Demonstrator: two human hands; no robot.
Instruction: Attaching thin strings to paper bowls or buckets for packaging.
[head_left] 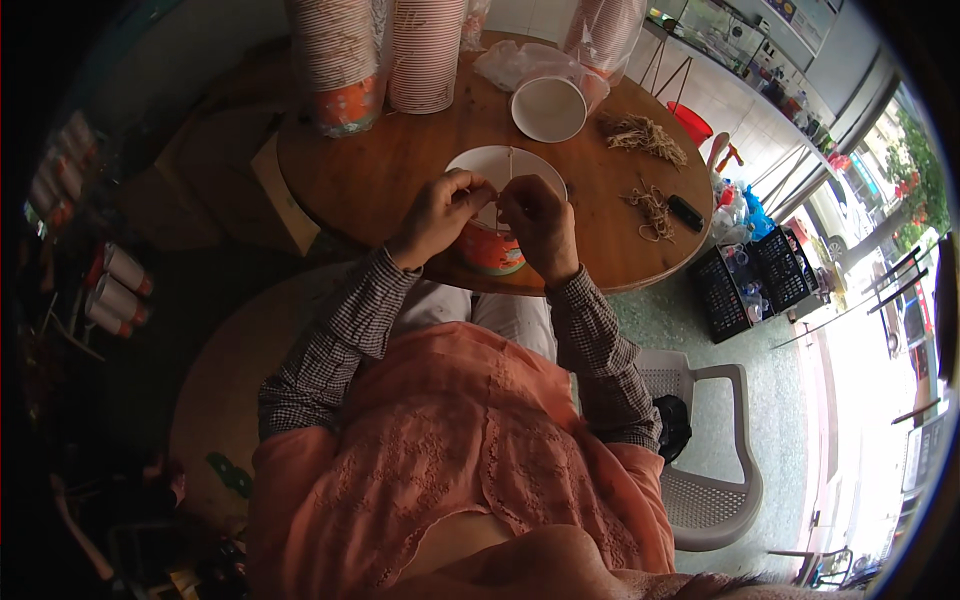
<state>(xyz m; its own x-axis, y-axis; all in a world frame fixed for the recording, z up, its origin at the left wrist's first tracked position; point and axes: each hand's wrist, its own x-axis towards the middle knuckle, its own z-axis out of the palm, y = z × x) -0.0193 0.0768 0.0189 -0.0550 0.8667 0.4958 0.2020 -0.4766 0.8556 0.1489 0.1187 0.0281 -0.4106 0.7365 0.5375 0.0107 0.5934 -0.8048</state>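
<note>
An orange-patterned paper bucket (492,254) with a white inside stands at the near edge of the round wooden table, in front of me. A thin pale string (511,162) runs across its mouth from the far rim toward my fingers. My left hand (440,212) is closed over the left of the rim, thumb and fingers pinched together on the string. My right hand (542,218) is closed close beside it, fingers curled in a pinch at the same string. The fingertips partly hide the string's near end, so any knot cannot be made out.
Tall stacks of paper buckets (428,55) stand at the table's far side. A white-mouthed bucket (549,109) lies by clear plastic bags. To the right are string bundles (645,138) and a small black object (685,212). A grey plastic chair (742,430) and black crates (722,295) stand on the floor.
</note>
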